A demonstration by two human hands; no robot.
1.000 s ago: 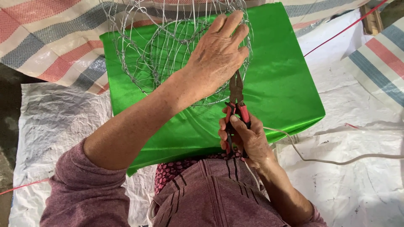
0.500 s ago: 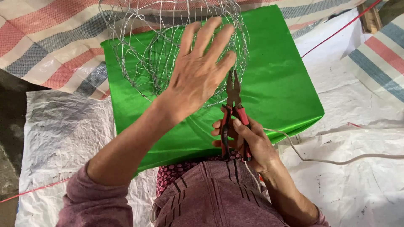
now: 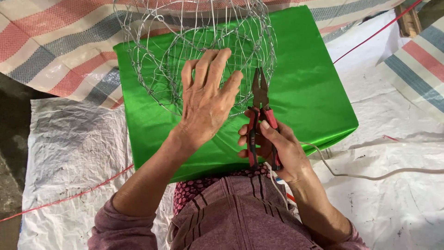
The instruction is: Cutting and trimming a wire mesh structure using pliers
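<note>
Wire frame (image 3: 194, 51) sits on the green box (image 3: 305, 97), at its far left part, rounded mesh of thin silver wire, open loops. Near to far: purple sleeves and lap at the bottom edge, then the right hand (image 3: 277, 148) closed around the red-and-black handles of the pliers (image 3: 260, 115), tips pointing away, close to the frame's near rim; can't tell if they touch wire. Left hand (image 3: 206, 102) is flat, fingers together and extended, lying over the frame's near side, holding nothing.

Change: half a second ago the left fingers were spread wide above the mesh; now they're drawn together and lower on it. Pliers have shifted slightly but stay upright beside the frame. Reads as the hand settling to steady the wire.

Packages: green box is glossy, rectangular, wrapped smooth, no label visible. White crinkled sheet (image 3: 74, 153) under it, striped tarp (image 3: 55, 41) behind, red cord (image 3: 69, 196) at left, pale cable (image 3: 370, 176) at right.
</note>
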